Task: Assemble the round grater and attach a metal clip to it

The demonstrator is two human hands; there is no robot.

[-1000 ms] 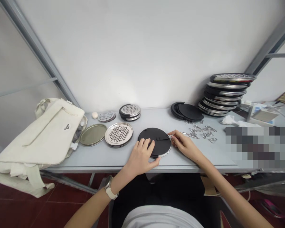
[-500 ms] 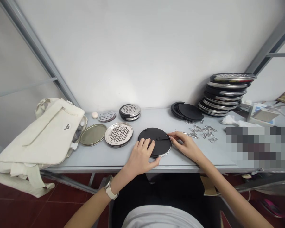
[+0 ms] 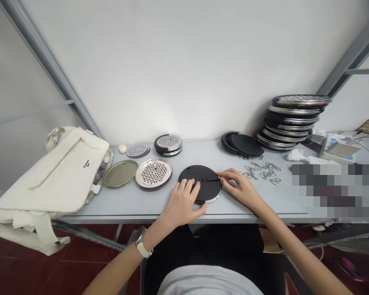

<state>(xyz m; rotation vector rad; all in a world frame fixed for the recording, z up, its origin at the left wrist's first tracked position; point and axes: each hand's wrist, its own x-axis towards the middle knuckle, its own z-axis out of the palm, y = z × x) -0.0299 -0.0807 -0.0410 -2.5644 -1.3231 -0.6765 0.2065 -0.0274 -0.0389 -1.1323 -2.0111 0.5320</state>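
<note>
A round black disc (image 3: 203, 180) with a short black strap across its top lies on the grey table (image 3: 172, 203). My left hand (image 3: 182, 203) rests flat on the disc's near left part, fingers spread, holding it down. My right hand (image 3: 240, 188) is at the disc's right edge, its fingertips pinched on a small metal clip (image 3: 219, 176) at the end of the strap. Loose metal clips (image 3: 263, 170) lie scattered just right of that hand.
Left of the disc lie a perforated metal plate (image 3: 153, 173) and a plain metal lid (image 3: 120, 174). A cream canvas bag (image 3: 49, 176) hangs over the table's left end. Black discs (image 3: 242, 144) and a tall stack of rimmed discs (image 3: 292, 121) stand at the back right.
My right hand has shifted slightly left, bringing the clip closer onto the strap end at the disc's edge. The left hand and the disc have stayed still.
</note>
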